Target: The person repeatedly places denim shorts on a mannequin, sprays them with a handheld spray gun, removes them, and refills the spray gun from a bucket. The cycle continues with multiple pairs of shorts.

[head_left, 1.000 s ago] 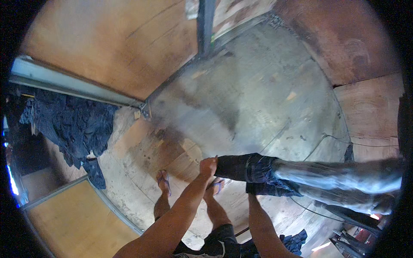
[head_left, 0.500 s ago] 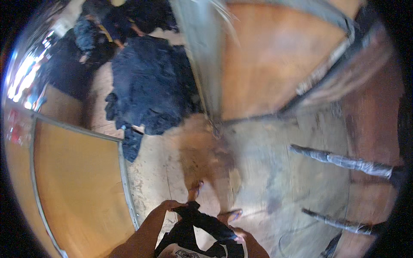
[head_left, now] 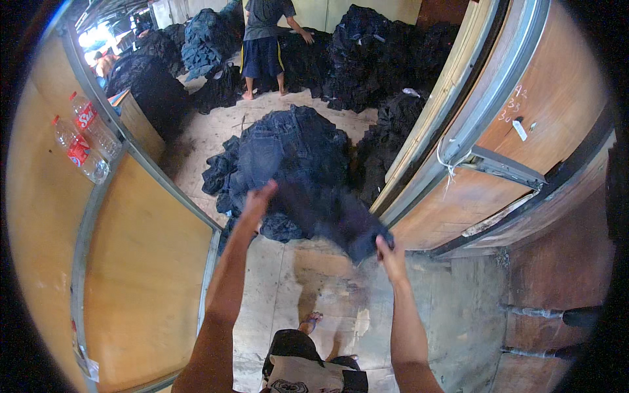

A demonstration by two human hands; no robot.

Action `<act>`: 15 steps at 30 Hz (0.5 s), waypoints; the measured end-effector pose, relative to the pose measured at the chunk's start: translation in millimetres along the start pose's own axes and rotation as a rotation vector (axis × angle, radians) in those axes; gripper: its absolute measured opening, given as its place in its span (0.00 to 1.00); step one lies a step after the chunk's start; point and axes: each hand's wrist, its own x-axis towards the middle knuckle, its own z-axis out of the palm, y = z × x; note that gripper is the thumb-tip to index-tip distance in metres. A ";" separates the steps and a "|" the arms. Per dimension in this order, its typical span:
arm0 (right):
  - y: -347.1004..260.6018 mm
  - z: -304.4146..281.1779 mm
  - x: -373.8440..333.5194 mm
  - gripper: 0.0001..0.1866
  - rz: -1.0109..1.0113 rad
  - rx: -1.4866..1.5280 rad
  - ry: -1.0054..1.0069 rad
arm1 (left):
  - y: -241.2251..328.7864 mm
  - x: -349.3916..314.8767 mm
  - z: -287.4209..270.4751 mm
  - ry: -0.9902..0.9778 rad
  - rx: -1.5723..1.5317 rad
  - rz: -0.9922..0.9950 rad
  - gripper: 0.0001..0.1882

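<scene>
A dark denim garment is stretched out in front of me, slanting down from left to right and blurred by motion. My left hand is closed on its upper left end. My right hand grips its lower right end, thumb on top. Both arms reach forward. Just beyond, partly hidden by the garment, a heap of dark blue denim clothes lies on the floor; the held piece overlaps it in view, and I cannot tell whether they touch.
Wooden panels with metal frames stand left and right of the opening. Two plastic bottles are at the left panel. Farther back, a barefoot person stands among more dark clothing heaps. Two wrapped bars jut in at right.
My hands have gone from near my waist to stretched out forward, the garment now spread between them. My view has tilted up, bringing the far person and heaps more fully into sight.
</scene>
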 end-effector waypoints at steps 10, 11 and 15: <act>173.5 -10.9 -93.2 0.23 -0.018 -0.634 -0.063 | -216.6 -89.4 -60.1 0.100 0.930 0.198 0.29; 216.2 -34.0 -151.6 0.29 0.217 -0.727 -0.085 | -259.9 -128.4 -45.6 -0.271 0.513 -0.534 0.25; 333.9 -124.8 -414.0 0.25 0.502 -1.082 -0.418 | -324.7 -282.4 -26.1 -0.879 0.546 -1.049 0.28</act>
